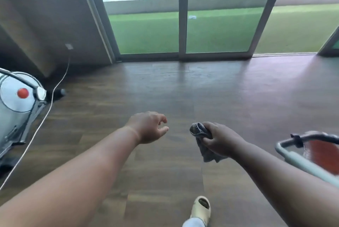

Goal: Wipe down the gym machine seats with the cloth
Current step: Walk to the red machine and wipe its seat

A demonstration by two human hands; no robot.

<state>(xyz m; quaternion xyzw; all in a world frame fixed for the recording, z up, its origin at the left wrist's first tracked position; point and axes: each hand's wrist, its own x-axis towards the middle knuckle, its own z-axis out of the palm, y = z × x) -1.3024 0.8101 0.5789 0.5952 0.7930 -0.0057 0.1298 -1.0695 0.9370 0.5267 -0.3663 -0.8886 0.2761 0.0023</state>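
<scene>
Grey cloth (203,142) hangs bunched in the right hand (220,140), whose fingers are wrapped tight around it above the wooden floor (183,89). Just left of the cloth, the left hand (148,127) hovers empty, fingers loosely curled and parted. Right of the cloth stands a machine with an orange seat (322,153).

A small indoor gym is showing here: a white exercise machine (18,102) is standing at the left on a wood-plank floor (183,89), another machine's grey frame (297,160) is sitting at the right, and sliding glass doors (183,15) are facing green turf.
</scene>
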